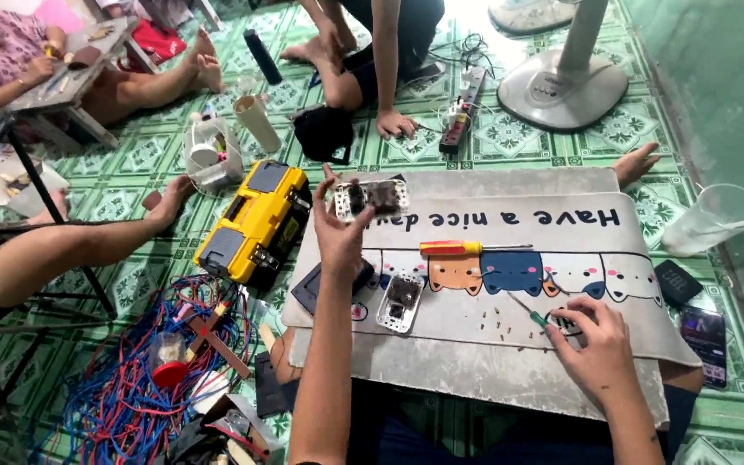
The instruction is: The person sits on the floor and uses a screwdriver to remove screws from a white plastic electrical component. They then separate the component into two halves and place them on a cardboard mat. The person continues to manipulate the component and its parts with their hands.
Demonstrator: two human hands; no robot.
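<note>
My left hand (337, 226) is raised over the grey mat (492, 344) and grips a white socket plate with a dark insert (372, 197). My right hand (594, 343) rests on the mat near its right front, fingers closed on a small green-handled screwdriver (534, 315). A second white socket frame (399, 302) lies flat on the mat below the left hand, beside a dark square part (313, 288). A red and yellow screwdriver (462, 247) lies across the mat's middle. Several tiny screws (499, 320) are scattered near the right hand.
A yellow toolbox (256, 222) stands left of the mat, with a tangle of blue and red wires (131, 392) below it. Other people's arms and legs reach in at the left and top. A fan base (561, 86), power strip (462, 116), plastic cup (716, 220) and phones (703, 331) surround the mat.
</note>
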